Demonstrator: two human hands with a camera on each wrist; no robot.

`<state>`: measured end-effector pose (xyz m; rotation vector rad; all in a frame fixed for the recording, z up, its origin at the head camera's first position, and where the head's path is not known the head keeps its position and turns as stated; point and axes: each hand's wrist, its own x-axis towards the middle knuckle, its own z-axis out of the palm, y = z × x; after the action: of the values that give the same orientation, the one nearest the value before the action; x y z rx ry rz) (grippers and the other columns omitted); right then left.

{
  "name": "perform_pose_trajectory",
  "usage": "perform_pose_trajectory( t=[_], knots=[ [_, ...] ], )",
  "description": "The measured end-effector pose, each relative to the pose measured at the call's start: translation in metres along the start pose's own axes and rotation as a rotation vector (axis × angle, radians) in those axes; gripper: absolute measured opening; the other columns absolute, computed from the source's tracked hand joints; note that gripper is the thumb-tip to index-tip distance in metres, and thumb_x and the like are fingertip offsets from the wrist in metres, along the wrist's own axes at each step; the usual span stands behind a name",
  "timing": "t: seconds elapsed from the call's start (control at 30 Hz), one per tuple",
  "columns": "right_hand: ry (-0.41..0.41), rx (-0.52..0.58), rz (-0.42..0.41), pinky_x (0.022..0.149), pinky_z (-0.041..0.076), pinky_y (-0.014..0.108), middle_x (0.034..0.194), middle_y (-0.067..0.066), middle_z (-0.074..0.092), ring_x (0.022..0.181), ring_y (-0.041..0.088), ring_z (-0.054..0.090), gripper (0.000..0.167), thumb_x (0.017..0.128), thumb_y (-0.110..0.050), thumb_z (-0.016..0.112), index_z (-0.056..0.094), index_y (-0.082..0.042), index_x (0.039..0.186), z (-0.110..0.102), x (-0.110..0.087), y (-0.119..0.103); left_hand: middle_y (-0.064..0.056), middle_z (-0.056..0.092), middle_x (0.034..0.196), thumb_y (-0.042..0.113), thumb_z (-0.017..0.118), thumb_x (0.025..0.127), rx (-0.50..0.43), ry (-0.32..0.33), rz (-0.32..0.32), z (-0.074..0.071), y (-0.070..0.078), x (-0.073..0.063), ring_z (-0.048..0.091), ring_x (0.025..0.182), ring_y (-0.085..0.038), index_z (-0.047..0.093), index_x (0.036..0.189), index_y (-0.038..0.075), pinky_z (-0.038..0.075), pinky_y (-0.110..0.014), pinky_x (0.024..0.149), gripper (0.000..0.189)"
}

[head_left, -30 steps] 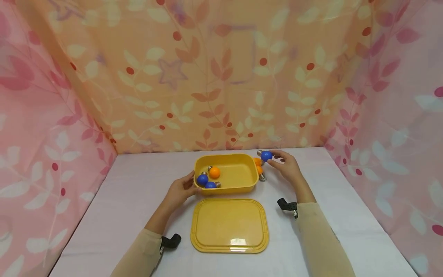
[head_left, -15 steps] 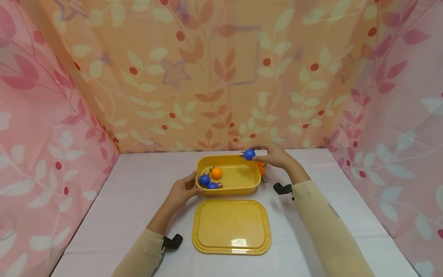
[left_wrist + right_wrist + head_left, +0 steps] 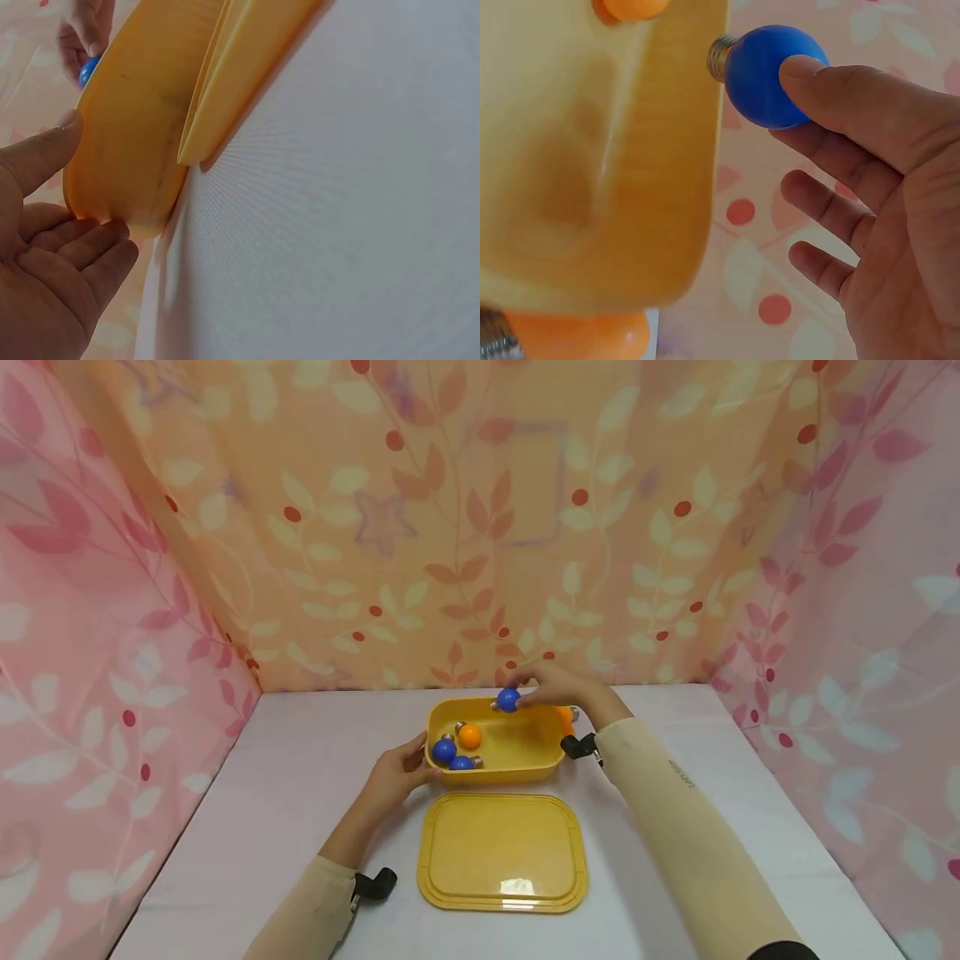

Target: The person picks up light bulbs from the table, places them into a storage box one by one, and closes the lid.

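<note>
In the head view, my right hand (image 3: pixel 551 683) pinches a blue light bulb (image 3: pixel 508 700) between thumb and fingers over the far side of a yellow plastic box (image 3: pixel 525 773). The bulb's metal screw base points left, toward the box, in the right wrist view. My left hand (image 3: pixel 395 774) holds the box's left end, its thumb (image 3: pixel 56 146) and fingertips (image 3: pixel 112 232) against the wall. Inside the box lie an orange bulb (image 3: pixel 470 736) and two blue bulbs, one at the left (image 3: pixel 444 751) and one by the near wall (image 3: pixel 461 763).
A yellow lid (image 3: pixel 502 852) lies flat on the white tablecloth (image 3: pixel 300 793) in front of the box. Orange bulbs (image 3: pixel 566 718) lie against the box's right end, partly hidden by my right arm. Patterned curtains (image 3: pixel 420 527) enclose the table at the back and sides.
My right hand has carried the blue bulb leftward from beyond the box's right end to over the box. The left hand keeps its hold on the box.
</note>
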<state>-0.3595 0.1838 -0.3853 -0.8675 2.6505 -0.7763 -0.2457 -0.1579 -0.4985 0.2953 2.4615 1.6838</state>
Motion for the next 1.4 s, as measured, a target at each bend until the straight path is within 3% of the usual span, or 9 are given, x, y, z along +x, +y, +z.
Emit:
perform_pose_trajectory(
  t=[0.27, 0.37, 0.73, 0.97, 1.3, 1.4],
  knots=[
    [-0.057, -0.132, -0.014, 0.115, 0.042, 0.05, 0.131, -0.005, 0.067, 0.13, 0.028, 0.055, 0.034, 0.094, -0.029, 0.076, 0.072, -0.027, 0.127, 0.013, 0.02, -0.001, -0.009, 0.048, 0.157, 0.033, 0.084, 0.087, 0.003, -0.02, -0.011, -0.001, 0.003, 0.004, 0.053, 0.14, -0.026, 0.037, 0.159, 0.014, 0.05, -0.038, 0.107, 0.088],
    [-0.071, -0.126, -0.022, 0.114, 0.043, 0.049, 0.132, -0.002, 0.066, 0.128, 0.031, 0.056, 0.034, 0.093, -0.025, 0.077, 0.072, -0.025, 0.127, 0.019, 0.023, 0.001, -0.008, 0.047, 0.158, 0.033, 0.083, 0.088, 0.012, -0.022, -0.004, 0.0, 0.003, 0.005, 0.052, 0.14, -0.026, 0.036, 0.159, 0.014, 0.049, -0.038, 0.108, 0.087],
    [-0.068, -0.227, -0.099, 0.11, 0.046, 0.043, 0.124, -0.004, 0.069, 0.121, 0.032, 0.059, 0.034, 0.091, -0.02, 0.08, 0.073, -0.021, 0.125, 0.032, 0.036, -0.005, -0.007, 0.049, 0.157, 0.031, 0.082, 0.089, 0.031, -0.019, -0.008, -0.004, 0.005, 0.007, 0.051, 0.141, -0.025, 0.036, 0.16, 0.017, 0.049, -0.039, 0.109, 0.086],
    [-0.056, -0.29, -0.145, 0.108, 0.044, 0.04, 0.122, -0.005, 0.07, 0.113, 0.02, 0.056, 0.033, 0.09, -0.017, 0.08, 0.075, -0.02, 0.123, 0.041, 0.045, -0.009, -0.007, 0.048, 0.157, 0.029, 0.082, 0.089, 0.002, -0.015, -0.013, -0.006, 0.003, 0.006, 0.051, 0.141, -0.025, 0.036, 0.16, 0.015, 0.049, -0.039, 0.108, 0.086],
    [0.002, -0.289, -0.04, 0.119, 0.036, 0.052, 0.126, -0.006, 0.069, 0.128, 0.025, 0.054, 0.032, 0.094, -0.022, 0.076, 0.073, -0.023, 0.126, 0.027, 0.03, -0.015, -0.007, 0.05, 0.156, 0.034, 0.082, 0.088, 0.029, -0.021, -0.008, -0.006, 0.004, 0.006, 0.051, 0.141, -0.026, 0.035, 0.16, 0.017, 0.049, -0.04, 0.109, 0.088],
    [0.033, -0.303, -0.054, 0.119, 0.034, 0.053, 0.129, -0.005, 0.069, 0.13, 0.026, 0.053, 0.031, 0.095, -0.023, 0.074, 0.073, -0.023, 0.126, 0.023, 0.021, -0.015, -0.007, 0.05, 0.156, 0.037, 0.083, 0.087, 0.039, -0.022, -0.026, -0.006, 0.003, 0.006, 0.051, 0.141, -0.026, 0.035, 0.16, 0.018, 0.049, -0.04, 0.108, 0.09]
  ],
)
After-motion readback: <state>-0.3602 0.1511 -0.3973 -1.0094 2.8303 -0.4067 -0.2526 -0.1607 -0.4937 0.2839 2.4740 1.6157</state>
